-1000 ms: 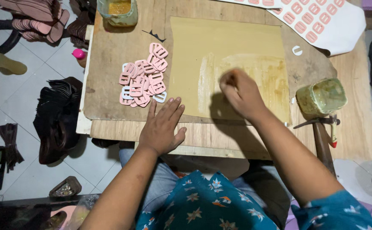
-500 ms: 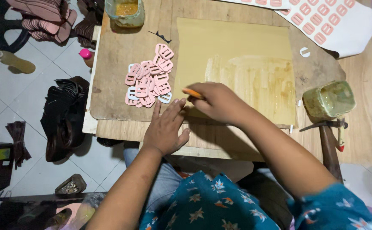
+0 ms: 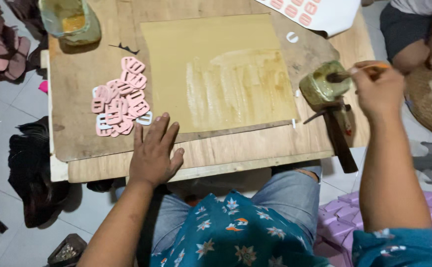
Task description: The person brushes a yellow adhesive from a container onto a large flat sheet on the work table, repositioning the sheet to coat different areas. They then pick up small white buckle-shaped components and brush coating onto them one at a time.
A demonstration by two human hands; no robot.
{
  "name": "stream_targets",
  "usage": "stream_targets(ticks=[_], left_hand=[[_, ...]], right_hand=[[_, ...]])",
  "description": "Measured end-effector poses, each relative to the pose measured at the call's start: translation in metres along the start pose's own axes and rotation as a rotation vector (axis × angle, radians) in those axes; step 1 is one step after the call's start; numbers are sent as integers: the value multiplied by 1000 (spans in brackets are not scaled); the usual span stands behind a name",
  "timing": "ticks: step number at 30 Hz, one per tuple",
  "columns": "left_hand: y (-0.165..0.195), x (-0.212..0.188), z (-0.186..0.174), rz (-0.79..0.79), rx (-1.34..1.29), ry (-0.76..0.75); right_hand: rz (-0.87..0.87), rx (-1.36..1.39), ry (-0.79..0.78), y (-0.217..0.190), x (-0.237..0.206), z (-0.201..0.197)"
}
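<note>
I see the brush point(image 3: 342, 75) pinched in the right hand point(image 3: 377, 89), its tip dipped in the glue pot point(image 3: 323, 89) just left of those fingers. The left hand point(image 3: 154, 153) lies flat, released, on the worktop point(image 3: 236, 153); pink buckles point(image 3: 121, 96) sit just beyond its fingertips, tan sheet point(image 3: 216, 69) alongside.
</note>
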State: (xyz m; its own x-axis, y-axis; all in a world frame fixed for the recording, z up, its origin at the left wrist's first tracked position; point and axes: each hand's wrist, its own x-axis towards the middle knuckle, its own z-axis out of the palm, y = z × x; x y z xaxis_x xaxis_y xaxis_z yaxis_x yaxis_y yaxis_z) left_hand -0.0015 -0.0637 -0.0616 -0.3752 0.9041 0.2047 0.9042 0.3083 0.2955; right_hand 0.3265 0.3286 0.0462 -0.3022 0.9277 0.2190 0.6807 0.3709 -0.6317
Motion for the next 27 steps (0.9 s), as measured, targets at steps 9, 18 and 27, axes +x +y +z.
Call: stream_targets(ticks=[9,18,27], left_hand=[[1,2,-4,-8,39,-36],[2,2,-1,-14,26,-40],[4,2,0,-21,-3,-48]], right_hand=[[-215,-271,8,22,-1,38],[-94,412,111,12,-20,12],[54,881,-273,-84,-3,132]])
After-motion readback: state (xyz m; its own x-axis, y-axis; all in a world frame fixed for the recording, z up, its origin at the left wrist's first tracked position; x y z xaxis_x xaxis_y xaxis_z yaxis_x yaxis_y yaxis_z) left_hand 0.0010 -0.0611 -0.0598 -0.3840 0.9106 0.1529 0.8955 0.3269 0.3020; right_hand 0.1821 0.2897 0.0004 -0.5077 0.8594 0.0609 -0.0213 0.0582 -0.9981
